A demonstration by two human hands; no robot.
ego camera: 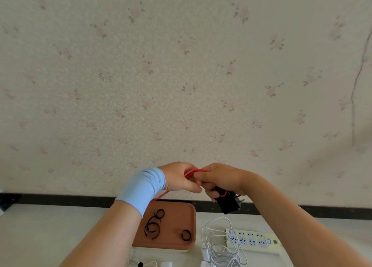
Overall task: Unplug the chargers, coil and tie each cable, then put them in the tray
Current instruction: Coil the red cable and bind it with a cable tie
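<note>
Both my hands are raised above the table in front of the wall. My left hand (179,179), with a light blue wristband, pinches a loop of the red cable (194,171). My right hand (223,179) grips the same red cable and the black charger plug (229,204), whose prongs point right. A strand of the red cable hangs below my left wrist toward the brown tray (177,208). In the tray lie several black cable ties (154,225). A tangle of white cables (220,244) lies beside the pale yellow power strip (252,239).
White chargers (206,254) lie by the white cables near the bottom edge. Another white cable with a black tie (141,263) and a white plug sit at the bottom edge. A dark baseboard (60,199) runs along the flowered wall behind the table.
</note>
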